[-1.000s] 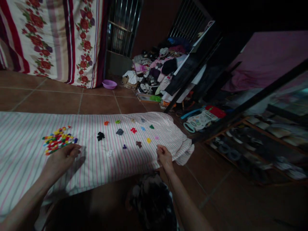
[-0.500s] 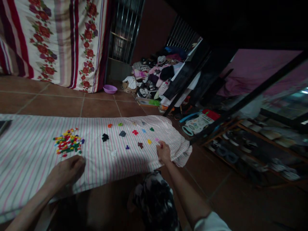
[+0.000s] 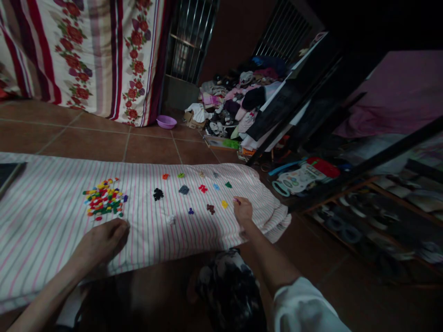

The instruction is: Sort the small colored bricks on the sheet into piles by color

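My right hand (image 3: 243, 209) is pinched low over the cloth at the right end of the rows of small coloured pieces. A tiny dark reddish spot shows at its fingertips, too small to name, with a trace of pink beside it. Just left of these fingers lie yellow pieces (image 3: 224, 204) and brown pieces (image 3: 211, 209). My left hand (image 3: 105, 237) rests on the cloth with curled fingers, their inner side hidden. Directly beyond it spreads a mixed heap of small coloured pieces (image 3: 105, 199). Separate little groups include black pieces (image 3: 158, 194), grey pieces (image 3: 183, 189) and red pieces (image 3: 203, 188).
A striped cloth (image 3: 145, 240) covers the long low surface. A dark flat object (image 3: 10, 175) lies at its left end. Beyond are a purple basin (image 3: 166, 122), a heap of clothes (image 3: 235, 103) and a floral curtain (image 3: 100, 55). Shoe racks (image 3: 346, 207) stand at right.
The view has shifted, so everything sits a little further right. My right fingertips have come over the pink pieces, now mostly covered. My left hand stays beside the mixed heap.
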`<move>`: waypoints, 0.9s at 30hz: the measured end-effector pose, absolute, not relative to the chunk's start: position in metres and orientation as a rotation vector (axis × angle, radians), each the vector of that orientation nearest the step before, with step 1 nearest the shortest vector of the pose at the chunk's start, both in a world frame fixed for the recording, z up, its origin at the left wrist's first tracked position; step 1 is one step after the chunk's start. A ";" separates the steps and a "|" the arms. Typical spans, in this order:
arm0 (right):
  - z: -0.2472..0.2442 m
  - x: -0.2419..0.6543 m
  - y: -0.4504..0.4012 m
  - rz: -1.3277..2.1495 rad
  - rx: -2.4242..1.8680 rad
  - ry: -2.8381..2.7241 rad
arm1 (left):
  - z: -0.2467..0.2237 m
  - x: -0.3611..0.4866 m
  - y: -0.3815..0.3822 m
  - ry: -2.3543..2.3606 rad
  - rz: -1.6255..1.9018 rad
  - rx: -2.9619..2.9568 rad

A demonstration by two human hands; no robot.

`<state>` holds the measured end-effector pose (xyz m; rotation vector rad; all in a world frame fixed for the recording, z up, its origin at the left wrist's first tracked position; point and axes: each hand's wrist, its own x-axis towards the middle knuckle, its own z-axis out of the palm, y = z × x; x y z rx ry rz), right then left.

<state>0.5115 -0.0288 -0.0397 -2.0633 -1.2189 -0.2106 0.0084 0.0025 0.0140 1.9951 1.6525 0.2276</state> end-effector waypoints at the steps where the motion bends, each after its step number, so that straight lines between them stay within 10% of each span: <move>1: -0.040 0.513 -0.029 -0.215 -2.067 -1.226 | 0.014 0.009 0.002 1.657 0.223 1.997; 21: -0.026 0.491 -0.034 -0.363 -1.945 -1.241 | 0.031 0.016 0.000 1.662 0.195 1.973; 27: -0.004 0.413 -0.037 0.125 -1.720 -1.521 | 0.032 0.017 -0.003 1.661 0.208 1.990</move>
